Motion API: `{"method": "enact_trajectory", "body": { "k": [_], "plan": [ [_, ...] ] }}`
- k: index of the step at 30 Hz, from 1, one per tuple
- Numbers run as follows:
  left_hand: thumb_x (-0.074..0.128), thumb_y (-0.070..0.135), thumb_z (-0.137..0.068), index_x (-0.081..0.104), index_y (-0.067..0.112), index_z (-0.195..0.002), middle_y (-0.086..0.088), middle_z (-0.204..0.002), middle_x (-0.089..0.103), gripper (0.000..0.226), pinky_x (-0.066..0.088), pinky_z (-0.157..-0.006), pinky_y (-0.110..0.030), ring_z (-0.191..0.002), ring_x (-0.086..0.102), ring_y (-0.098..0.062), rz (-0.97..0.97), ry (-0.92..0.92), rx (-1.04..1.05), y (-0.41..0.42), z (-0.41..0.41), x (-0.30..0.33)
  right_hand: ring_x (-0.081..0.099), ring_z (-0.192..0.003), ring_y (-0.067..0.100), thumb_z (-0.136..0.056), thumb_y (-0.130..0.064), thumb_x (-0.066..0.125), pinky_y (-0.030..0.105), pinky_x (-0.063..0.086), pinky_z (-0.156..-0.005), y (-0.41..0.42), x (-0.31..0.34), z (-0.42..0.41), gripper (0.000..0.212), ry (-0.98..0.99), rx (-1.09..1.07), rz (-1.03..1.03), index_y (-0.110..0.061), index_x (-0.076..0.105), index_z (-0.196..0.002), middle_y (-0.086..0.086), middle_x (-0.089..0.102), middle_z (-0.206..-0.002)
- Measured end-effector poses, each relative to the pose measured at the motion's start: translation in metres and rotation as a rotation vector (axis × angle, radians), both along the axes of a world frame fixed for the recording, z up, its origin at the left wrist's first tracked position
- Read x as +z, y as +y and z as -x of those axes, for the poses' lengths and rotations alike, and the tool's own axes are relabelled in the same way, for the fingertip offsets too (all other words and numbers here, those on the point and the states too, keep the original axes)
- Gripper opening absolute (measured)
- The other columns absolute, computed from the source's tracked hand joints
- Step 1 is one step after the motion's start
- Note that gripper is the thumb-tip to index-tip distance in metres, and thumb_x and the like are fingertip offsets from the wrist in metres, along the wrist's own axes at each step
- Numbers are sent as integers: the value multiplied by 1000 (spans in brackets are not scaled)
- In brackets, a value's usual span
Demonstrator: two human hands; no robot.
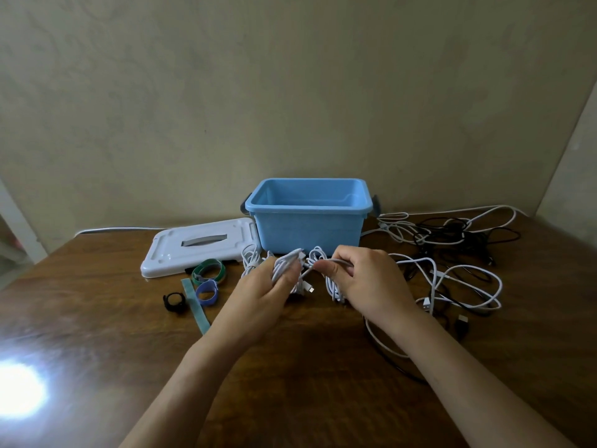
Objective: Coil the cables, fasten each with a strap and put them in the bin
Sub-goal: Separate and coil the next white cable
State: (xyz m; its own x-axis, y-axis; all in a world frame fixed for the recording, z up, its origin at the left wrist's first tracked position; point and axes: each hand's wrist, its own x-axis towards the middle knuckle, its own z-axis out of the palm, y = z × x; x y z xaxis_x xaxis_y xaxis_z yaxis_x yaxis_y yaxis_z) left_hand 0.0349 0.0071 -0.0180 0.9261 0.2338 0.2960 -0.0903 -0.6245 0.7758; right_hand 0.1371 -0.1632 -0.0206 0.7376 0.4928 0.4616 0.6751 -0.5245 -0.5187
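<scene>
My left hand [265, 286] grips a bunch of white cable loops [286, 263] in front of the blue bin [308, 221]. My right hand [365, 279] pinches a strand of the same white cable [329, 260] close beside it, and more loops hang under its fingers. The bin stands open, with nothing showing inside. Rolled straps lie left of my hands: a green one [209, 270], a purple one [206, 292], a black one [174, 302] and a flat teal strip [195, 303].
The bin's white lid [197, 248] lies flat to the left of the bin. A tangle of white and black cables [452, 253] covers the wooden table's right side. A wall stands right behind the bin. Bright glare marks the table's near left.
</scene>
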Motion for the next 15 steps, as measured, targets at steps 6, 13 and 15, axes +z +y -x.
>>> {"method": "enact_trajectory", "body": {
  "k": [6, 13, 15],
  "plan": [
    [33, 70, -86, 63, 29, -86, 0, -79, 66, 51, 50, -71, -42, -72, 60, -17, -102, 110, -15, -4, -2, -5, 53, -75, 2, -99, -41, 61, 23, 40, -63, 5, 1, 3, 15, 15, 29, -68, -28, 69, -98, -16, 53, -80],
    [42, 46, -103, 60, 36, -90, 13, -81, 62, 25, 40, -62, -16, -76, 56, 2, -214, 92, 32, 3, -5, -8, 51, -71, -2, -97, -50, 57, 13, 31, -61, 7, -2, 5, 26, 21, 32, -71, -28, 70, -99, -21, 51, -77],
    [40, 50, -102, 64, 32, -97, 11, -84, 64, 31, 44, -67, -18, -78, 58, -2, -194, 86, 39, 2, -4, -7, 53, -73, -2, -96, -52, 57, 15, 34, -62, 7, -2, 4, 27, 24, 45, -68, -29, 69, -97, -20, 54, -78]
  ]
}}
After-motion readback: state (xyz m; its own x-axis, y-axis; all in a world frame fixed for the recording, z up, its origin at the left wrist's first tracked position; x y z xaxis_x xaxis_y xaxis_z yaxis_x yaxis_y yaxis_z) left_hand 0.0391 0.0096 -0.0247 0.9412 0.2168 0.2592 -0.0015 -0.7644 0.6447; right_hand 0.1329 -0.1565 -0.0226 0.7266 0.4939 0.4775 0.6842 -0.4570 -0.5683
